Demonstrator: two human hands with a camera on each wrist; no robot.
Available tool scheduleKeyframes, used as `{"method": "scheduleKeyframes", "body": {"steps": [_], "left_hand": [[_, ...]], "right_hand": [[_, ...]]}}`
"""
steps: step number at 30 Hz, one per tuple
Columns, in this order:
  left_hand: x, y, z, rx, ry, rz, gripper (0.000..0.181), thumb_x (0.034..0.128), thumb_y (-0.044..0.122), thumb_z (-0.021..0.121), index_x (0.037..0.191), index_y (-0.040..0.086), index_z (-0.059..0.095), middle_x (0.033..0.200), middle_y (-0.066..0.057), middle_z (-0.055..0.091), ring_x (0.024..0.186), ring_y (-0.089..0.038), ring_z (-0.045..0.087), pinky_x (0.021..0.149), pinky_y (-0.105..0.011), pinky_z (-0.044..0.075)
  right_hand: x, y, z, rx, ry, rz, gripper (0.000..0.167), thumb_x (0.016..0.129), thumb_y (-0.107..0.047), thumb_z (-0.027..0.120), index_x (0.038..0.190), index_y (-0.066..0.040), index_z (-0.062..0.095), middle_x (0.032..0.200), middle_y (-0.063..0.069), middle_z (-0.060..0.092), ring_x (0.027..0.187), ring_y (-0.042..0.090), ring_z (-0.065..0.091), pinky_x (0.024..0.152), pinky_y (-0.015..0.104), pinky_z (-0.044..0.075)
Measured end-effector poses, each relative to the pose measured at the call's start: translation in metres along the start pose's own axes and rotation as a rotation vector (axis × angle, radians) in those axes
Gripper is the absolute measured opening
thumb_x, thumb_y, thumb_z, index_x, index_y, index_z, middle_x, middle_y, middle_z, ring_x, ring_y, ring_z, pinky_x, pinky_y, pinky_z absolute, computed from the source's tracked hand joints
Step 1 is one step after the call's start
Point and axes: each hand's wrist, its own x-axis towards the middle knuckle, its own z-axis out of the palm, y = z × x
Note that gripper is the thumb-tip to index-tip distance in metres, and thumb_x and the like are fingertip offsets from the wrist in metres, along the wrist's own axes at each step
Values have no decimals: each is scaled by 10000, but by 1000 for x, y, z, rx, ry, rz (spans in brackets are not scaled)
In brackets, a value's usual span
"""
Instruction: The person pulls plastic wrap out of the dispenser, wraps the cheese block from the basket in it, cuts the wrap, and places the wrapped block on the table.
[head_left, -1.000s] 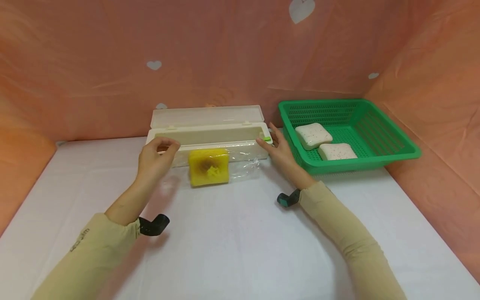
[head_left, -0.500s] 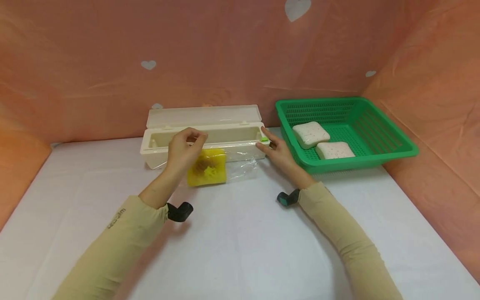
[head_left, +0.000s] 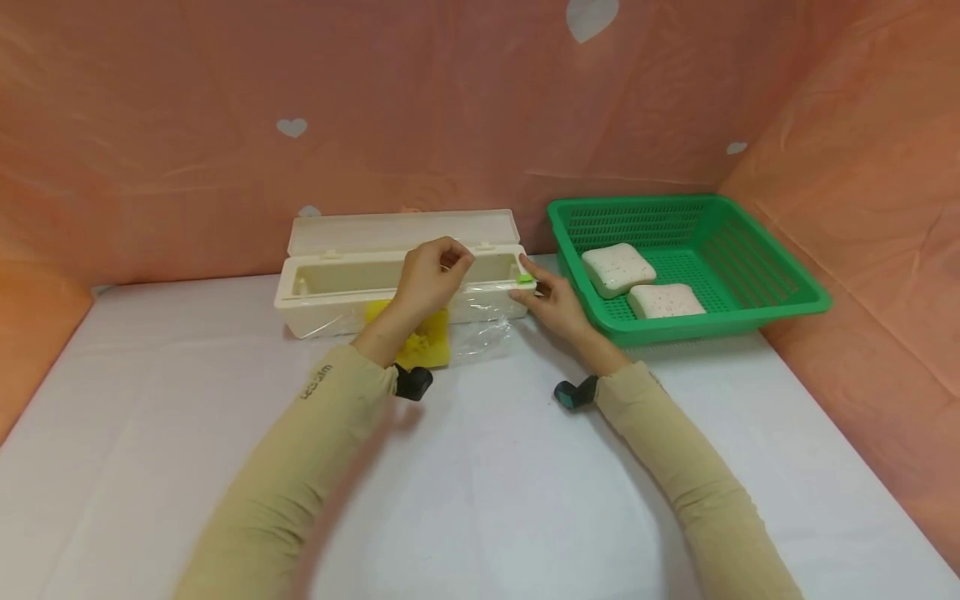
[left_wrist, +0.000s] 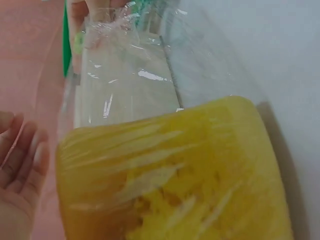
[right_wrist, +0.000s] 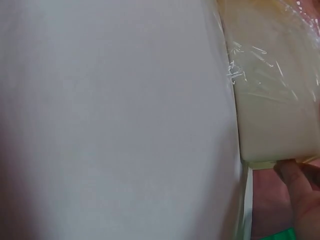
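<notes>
A cream cling film dispenser box with its lid raised stands at the back of the table. Clear cling film drapes over its front and covers a yellow spongy block with a brown patch. My left hand is above the box, in front of its trough, and partly hides the block. Its fingers are loosely bent, and nothing shows between them in the left wrist view. At the box's right end, my right hand holds the end, thumb in front, forefinger at the back corner, beside a green slider.
A green plastic basket stands to the right of the box, close to my right hand. Two white speckled blocks lie in it. A white cloth covers the table, and an orange curtain hangs behind.
My left hand has moved right from the box's left end, past the yellow block, along the box. My right hand stays at the right end. The view has shifted slightly.
</notes>
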Motion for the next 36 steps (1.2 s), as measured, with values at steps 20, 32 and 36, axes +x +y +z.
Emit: {"method": "scheduleKeyframes", "body": {"steps": [20, 32, 36], "left_hand": [[28, 3, 49, -25, -101, 37, 191, 882, 62, 655, 1044, -21, 712, 1007, -166, 713, 929, -273, 675, 832, -302, 531], [32, 5, 62, 95, -108, 32, 141, 854, 158, 724, 942, 58, 772, 955, -85, 738, 925, -220, 665, 813, -286, 507], [31, 7, 60, 135, -98, 74, 123, 853, 148, 720, 924, 66, 777, 927, -71, 747, 914, -220, 672, 813, -303, 509]], "right_hand": [[1, 0, -5, 1, -40, -43, 584, 866, 53, 642, 1394, 78, 393, 1452, 239, 397, 1324, 358, 429, 1033, 495, 410], [0, 2, -5, 12, -43, -29, 578, 855, 61, 655, 1382, 71, 417, 1454, 215, 402, 1306, 354, 449, 844, 118, 463], [0, 2, -5, 9, -38, -38, 585, 851, 65, 658, 1383, 73, 414, 1451, 215, 404, 1320, 341, 438, 904, 171, 473]]}}
